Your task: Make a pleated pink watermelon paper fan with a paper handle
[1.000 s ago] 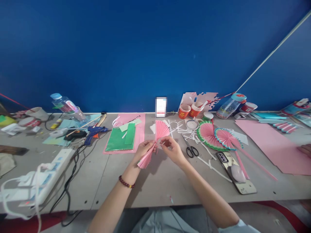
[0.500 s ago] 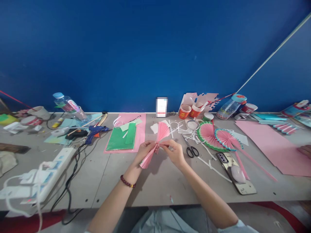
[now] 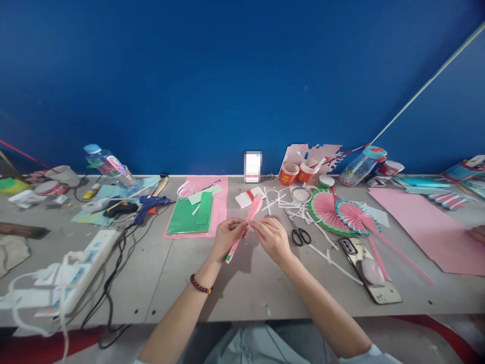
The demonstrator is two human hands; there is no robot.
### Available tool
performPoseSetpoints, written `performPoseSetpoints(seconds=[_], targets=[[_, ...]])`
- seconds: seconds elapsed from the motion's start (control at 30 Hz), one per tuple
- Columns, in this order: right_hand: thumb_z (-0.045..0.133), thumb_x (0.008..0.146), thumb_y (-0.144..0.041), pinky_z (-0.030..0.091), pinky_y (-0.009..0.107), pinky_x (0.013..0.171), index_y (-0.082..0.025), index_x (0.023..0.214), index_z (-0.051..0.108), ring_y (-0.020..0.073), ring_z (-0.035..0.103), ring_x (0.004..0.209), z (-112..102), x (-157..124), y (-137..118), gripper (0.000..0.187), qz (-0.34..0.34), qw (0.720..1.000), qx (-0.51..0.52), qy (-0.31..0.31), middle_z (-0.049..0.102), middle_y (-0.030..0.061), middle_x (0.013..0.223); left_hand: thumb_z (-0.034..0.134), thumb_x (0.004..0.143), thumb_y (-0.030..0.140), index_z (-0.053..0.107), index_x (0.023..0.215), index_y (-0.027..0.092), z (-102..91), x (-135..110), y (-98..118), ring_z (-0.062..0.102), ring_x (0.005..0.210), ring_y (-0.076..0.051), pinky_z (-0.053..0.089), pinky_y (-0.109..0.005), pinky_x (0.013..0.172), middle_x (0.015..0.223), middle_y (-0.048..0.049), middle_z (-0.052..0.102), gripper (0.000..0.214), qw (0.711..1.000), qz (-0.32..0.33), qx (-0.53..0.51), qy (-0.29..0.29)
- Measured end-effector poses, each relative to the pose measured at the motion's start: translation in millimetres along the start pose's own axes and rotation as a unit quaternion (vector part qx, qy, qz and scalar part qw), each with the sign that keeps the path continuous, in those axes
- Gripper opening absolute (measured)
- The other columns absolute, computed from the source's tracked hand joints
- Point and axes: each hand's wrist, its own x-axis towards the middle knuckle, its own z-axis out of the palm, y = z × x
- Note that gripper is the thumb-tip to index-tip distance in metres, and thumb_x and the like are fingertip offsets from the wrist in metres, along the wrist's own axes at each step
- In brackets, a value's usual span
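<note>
Backdrop: deep blue wall behind a long grey worktable (image 3: 246, 293), cluttered from end to end.
Left: the left hand (image 3: 226, 237) has its fingers curled, with thumb and fingertips pinching the pleated pink paper (image 3: 255, 206) at about mid-length. A dark bead bracelet (image 3: 200, 287) sits on the wrist.
Right: the right hand (image 3: 273, 238) has bent fingers, and its fingertips are closed on the same paper just beside the left hand's grip, so the two hands nearly touch.
Held piece: the pleated pink paper has its folds pressed together into a narrow strip. It is held above the table and slants from a greenish tip below the left hand up to a pink end beyond both hands.
Close right: black scissors (image 3: 299, 235) lie flat just beside the right hand, with white paper strips (image 3: 280, 199) scattered behind them.
Close left: green paper (image 3: 189, 217) lies on a pink sheet (image 3: 220, 202), beyond the left hand.
Further right: two opened fans (image 3: 326, 210) with watermelon rims lie flat, a phone (image 3: 369, 270) lies nearer the front edge, and orange paper cups (image 3: 295, 173) stand by the wall.
Further left: a blue glue gun (image 3: 149, 205), a bottle (image 3: 108, 164) on its side and a power strip (image 3: 81, 263) with cables.
Far right: a large pink sheet (image 3: 428, 227) — another person's hand (image 3: 478, 233) shows at the frame edge.
</note>
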Motion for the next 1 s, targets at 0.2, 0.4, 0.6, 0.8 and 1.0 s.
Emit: performPoseSetpoints(seconds=[0.2, 0.4, 0.6, 0.8, 1.0], targets=[[0.047, 0.093, -0.014, 0.045, 0.031, 0.074, -0.017, 0.105, 0.066, 0.0178, 0.06, 0.082, -1.6, 2.3, -2.1, 0.022, -0.017, 1.0, 0.001, -0.004, 0.071, 0.0062, 0.084, 0.083, 0.057, 0.041, 0.057, 0.072, 0.014, 1.4, 0.1, -2.3, 0.058, 0.049, -0.012, 0.046, -0.025, 0.052, 0.057, -0.0021, 0.067, 0.04, 1.0, 0.012, -0.014, -0.003], [0.049, 0.092, -0.015, 0.045, 0.032, 0.071, -0.021, 0.104, 0.066, 0.0178, 0.062, 0.077, 2.2, 4.9, -4.5, 0.021, 0.003, 0.998, 0.06, -0.019, 0.071, 0.0045, 0.082, 0.083, 0.055, 0.043, 0.056, 0.065, 0.015, -2.1, 2.6, -5.6, 0.056, 0.046, -0.011, 0.044, -0.024, 0.051, 0.05, 0.0008, 0.062, 0.04, 0.999, 0.025, -0.019, -0.025], [0.055, 0.088, -0.022, 0.051, 0.03, 0.072, -0.022, 0.097, 0.064, 0.0159, 0.064, 0.075, 8.1, 0.3, -8.7, 0.013, 0.194, 0.949, 0.247, 0.036, 0.07, 0.0043, 0.088, 0.083, 0.059, 0.036, 0.058, 0.065, 0.014, -4.2, 1.6, -1.8, 0.057, 0.05, -0.01, 0.045, -0.022, 0.053, 0.057, 0.0, 0.064, 0.035, 0.994, -0.041, -0.082, -0.051], [0.056, 0.084, -0.025, 0.052, 0.029, 0.07, -0.02, 0.095, 0.064, 0.0151, 0.064, 0.073, 20.5, -5.3, -8.1, 0.014, 0.318, 0.877, 0.356, 0.049, 0.068, 0.0049, 0.087, 0.078, 0.07, 0.024, 0.058, 0.068, 0.011, -4.8, 5.1, -1.3, 0.055, 0.049, -0.005, 0.047, -0.016, 0.049, 0.06, 0.001, 0.059, 0.024, 0.974, -0.119, -0.182, -0.06], [0.061, 0.081, -0.028, 0.052, 0.028, 0.067, -0.02, 0.092, 0.065, 0.0152, 0.063, 0.072, 27.6, -6.6, -10.4, 0.014, 0.356, 0.847, 0.394, 0.032, 0.069, 0.0044, 0.086, 0.07, 0.079, 0.017, 0.059, 0.073, 0.011, -3.4, 7.5, -4.6, 0.054, 0.048, -0.003, 0.048, -0.011, 0.046, 0.06, 0.0013, 0.057, 0.014, 0.963, -0.146, -0.216, -0.07]])
